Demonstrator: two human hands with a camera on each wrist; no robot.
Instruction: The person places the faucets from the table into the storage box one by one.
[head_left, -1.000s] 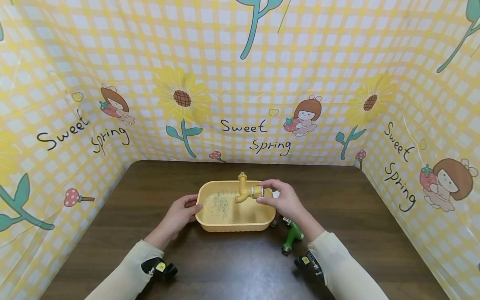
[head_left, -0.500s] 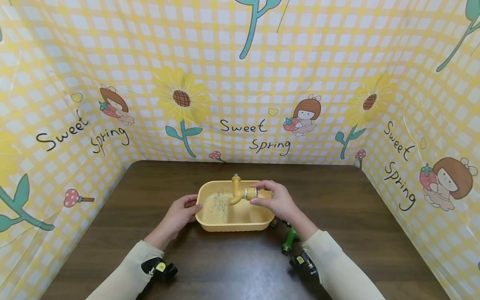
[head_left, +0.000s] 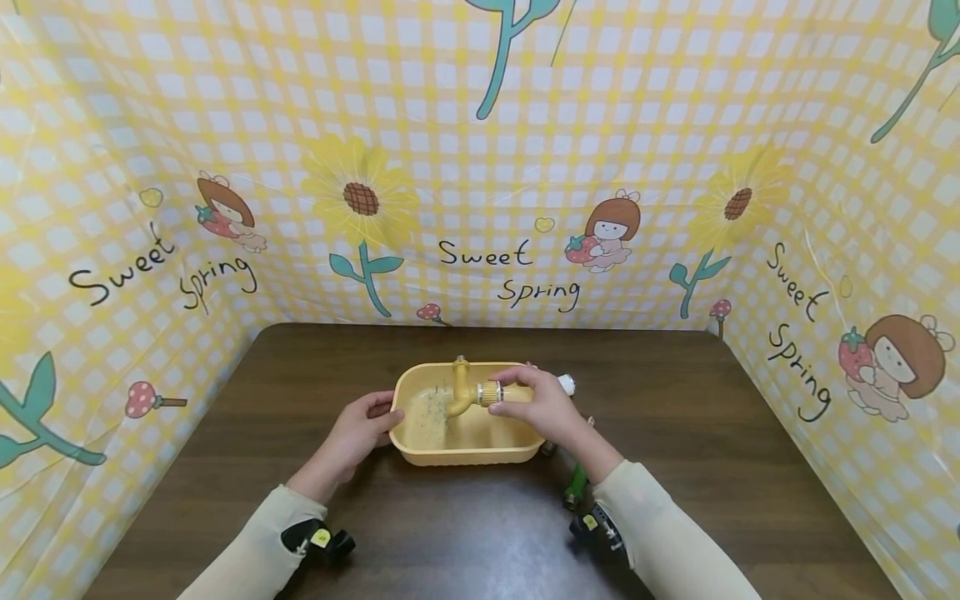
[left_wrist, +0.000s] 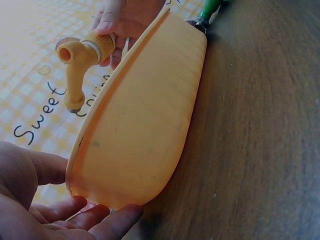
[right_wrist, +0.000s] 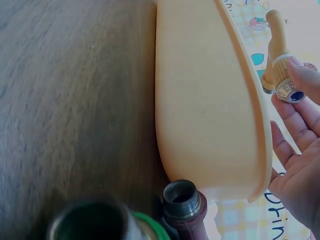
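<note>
Right grip (head_left: 546, 407) tight on yellow faucet (head_left: 461, 390) above pale-yellow basin (head_left: 468, 457), left grip (head_left: 362, 429) tight on basin's left end.

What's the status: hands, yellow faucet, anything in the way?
Left hand holds yellow basin by left end. Right hand grips yellow faucet over basin. Green fitting near basin's right end, not between faucet and basin.

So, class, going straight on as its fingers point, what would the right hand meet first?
Past the yellow tap the right hand holds, probably the tub, at the end the left hand grips; height is unclear, so it might pass above.
</note>
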